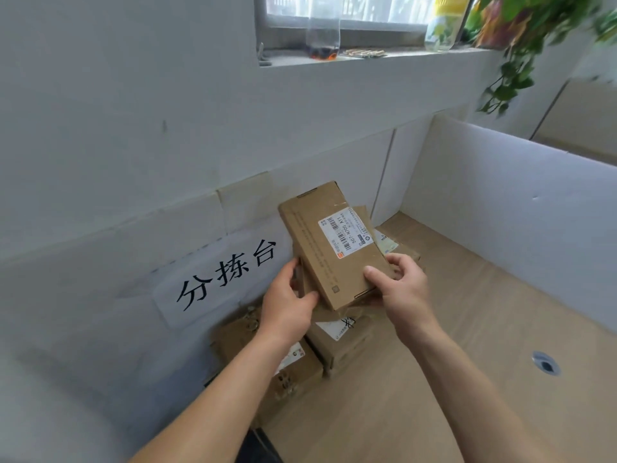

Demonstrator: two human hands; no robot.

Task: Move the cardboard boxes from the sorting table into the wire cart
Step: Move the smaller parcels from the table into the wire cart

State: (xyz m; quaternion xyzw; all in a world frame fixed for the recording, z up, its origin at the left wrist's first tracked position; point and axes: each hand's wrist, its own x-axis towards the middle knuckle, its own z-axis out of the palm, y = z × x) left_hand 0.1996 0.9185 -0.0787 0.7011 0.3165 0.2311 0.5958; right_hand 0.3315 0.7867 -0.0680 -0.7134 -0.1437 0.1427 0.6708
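A flat brown cardboard box (pixel 329 242) with a white barcode label is lifted and tilted above the pile. My left hand (pixel 287 304) grips its near left edge and my right hand (pixel 402 284) grips its near right corner, thumb on top. Under it, other cardboard boxes lie on the sorting table (pixel 467 329): one at the near left (pixel 287 379), one in the middle (pixel 340 342) and one behind at the right (pixel 397 245). The wire cart is not in view.
White foam walls (pixel 500 195) fence the table at the back and right. A paper sign with black characters (pixel 227 275) hangs on the left wall. A cable hole (pixel 546 362) sits at the table's right. A windowsill (pixel 367 55) above holds bottles and a plant.
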